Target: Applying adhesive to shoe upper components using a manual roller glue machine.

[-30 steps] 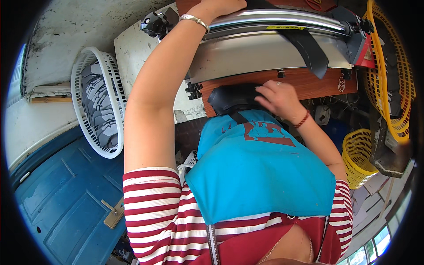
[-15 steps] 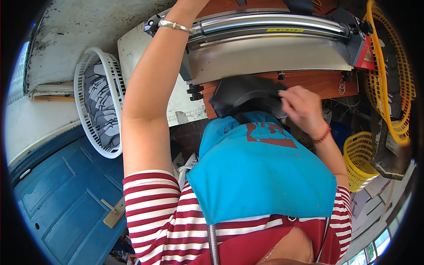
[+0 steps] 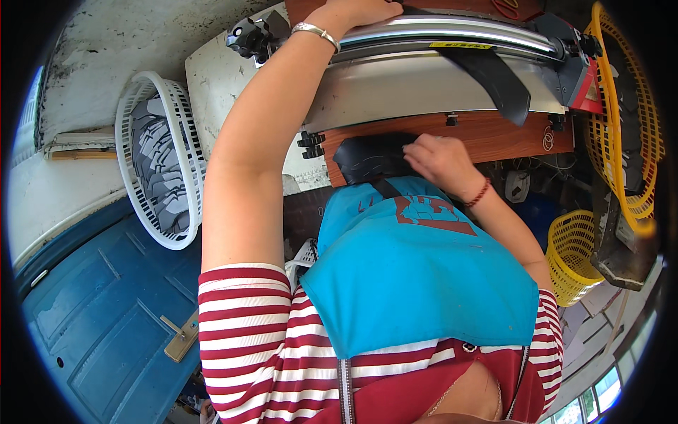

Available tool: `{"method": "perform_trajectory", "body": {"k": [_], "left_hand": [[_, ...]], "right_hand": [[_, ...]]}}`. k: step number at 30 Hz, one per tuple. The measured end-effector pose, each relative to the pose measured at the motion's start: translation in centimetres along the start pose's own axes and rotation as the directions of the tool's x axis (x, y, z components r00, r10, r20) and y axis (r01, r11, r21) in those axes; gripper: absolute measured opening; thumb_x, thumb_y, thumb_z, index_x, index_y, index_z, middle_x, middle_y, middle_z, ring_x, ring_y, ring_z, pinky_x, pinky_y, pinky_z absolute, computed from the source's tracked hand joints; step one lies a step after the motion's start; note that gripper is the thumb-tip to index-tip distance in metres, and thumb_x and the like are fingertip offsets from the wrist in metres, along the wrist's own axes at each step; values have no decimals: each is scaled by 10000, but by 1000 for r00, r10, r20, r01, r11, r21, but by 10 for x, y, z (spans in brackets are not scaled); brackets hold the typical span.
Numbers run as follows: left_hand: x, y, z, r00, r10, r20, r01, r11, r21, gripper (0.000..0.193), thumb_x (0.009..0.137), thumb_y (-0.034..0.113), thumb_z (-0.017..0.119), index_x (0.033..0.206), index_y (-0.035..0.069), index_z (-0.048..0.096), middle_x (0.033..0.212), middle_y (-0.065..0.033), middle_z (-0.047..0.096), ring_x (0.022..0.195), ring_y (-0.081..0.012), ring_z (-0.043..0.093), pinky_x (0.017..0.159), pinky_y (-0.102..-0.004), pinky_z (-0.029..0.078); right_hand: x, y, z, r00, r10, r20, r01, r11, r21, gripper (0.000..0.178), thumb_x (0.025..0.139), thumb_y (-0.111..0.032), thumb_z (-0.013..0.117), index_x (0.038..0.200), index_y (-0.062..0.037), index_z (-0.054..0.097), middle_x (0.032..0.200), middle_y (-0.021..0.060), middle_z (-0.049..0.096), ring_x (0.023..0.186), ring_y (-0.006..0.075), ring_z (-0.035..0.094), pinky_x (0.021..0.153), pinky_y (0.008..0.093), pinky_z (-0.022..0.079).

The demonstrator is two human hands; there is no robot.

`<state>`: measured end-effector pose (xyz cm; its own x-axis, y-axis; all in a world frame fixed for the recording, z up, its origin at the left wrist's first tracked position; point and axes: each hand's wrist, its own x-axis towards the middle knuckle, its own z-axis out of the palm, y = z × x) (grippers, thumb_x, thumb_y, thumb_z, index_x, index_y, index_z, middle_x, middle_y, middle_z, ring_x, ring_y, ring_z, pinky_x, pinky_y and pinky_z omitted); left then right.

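Note:
My left hand (image 3: 364, 10) reaches across the metal roller (image 3: 452, 30) of a machine at the top. Its fingers lie stretched along the roller's far side, next to something black, and the upper edge partly cuts them off. A black strip (image 3: 498, 86) with an angled end hangs from under the roller over the metal plate (image 3: 395, 95). Nearer me, my right hand (image 3: 445, 161) is closed, with its fingertips pinching the edge of a black sheet piece (image 3: 374, 157). That piece rests with others at the table edge, against my blue apron (image 3: 424, 283).
At left stands a white basket (image 3: 121, 141) of grey-black cut pieces, above a blue door (image 3: 92, 304). A yellow basket (image 3: 599, 78) with dark pieces is at right, and another yellow basket (image 3: 575, 251) sits lower. Black knobs (image 3: 311, 145) jut below the machine plate.
A black strip now shows on the metal plate. My left hand has moved right and nearer, into view. My right hand has shifted left along the black pieces.

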<state>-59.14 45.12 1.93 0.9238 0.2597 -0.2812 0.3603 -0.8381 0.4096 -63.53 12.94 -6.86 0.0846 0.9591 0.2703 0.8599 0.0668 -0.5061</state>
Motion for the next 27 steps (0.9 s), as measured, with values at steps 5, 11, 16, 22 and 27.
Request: {"method": "perform_trajectory", "body": {"k": [5, 11, 16, 22, 27], "left_hand": [[-6, -3, -15, 923, 53, -381, -120, 981, -154, 329, 837, 138, 711, 1128, -15, 693, 1175, -248, 682, 1125, -402, 630, 976, -453, 501], [-22, 19, -34, 718, -245, -651, -243, 789, -564, 417, 923, 35, 564, 1335, 15, 629, 1141, -203, 719, 743, -238, 707, 479, -333, 514], [-43, 0, -44, 421, 406, -811, -323, 903, 284, 451, 902, -32, 537, 1320, 62, 676, 1054, -209, 702, 777, -344, 705, 684, -434, 576], [-14, -11, 15, 895, 332, -296, -280, 938, 205, 309, 920, 211, 541, 977, 7, 766, 1063, -266, 707, 967, -425, 687, 865, -497, 537], [0, 0, 12, 990, 117, -83, -119, 993, -24, 490, 921, 368, 516, 961, -71, 731, 999, -319, 704, 977, -481, 667, 882, -531, 510]], "right_hand": [[-22, 20, 64, 972, 93, 217, -80, 995, -66, 154, 857, -213, 735, 936, -82, 714, 876, 83, 640, 837, 289, 679, 767, 419, 555], [-18, 14, 29, 992, 97, 86, -100, 994, 32, 95, 829, -139, 733, 903, -82, 713, 827, 83, 627, 776, 284, 674, 689, 397, 551], [2, -31, -115, 985, 100, -138, -97, 995, 33, 232, 736, -8, 773, 951, -73, 713, 823, 77, 661, 697, 266, 669, 601, 367, 532], [23, 0, -129, 955, 151, -256, -246, 886, -394, 222, 796, -26, 768, 1004, -89, 722, 865, 75, 663, 706, 248, 677, 587, 373, 528], [27, 18, -67, 940, -16, -340, -68, 970, -234, 270, 784, -60, 779, 1045, -96, 721, 878, 56, 658, 684, 251, 661, 590, 375, 530]]}}
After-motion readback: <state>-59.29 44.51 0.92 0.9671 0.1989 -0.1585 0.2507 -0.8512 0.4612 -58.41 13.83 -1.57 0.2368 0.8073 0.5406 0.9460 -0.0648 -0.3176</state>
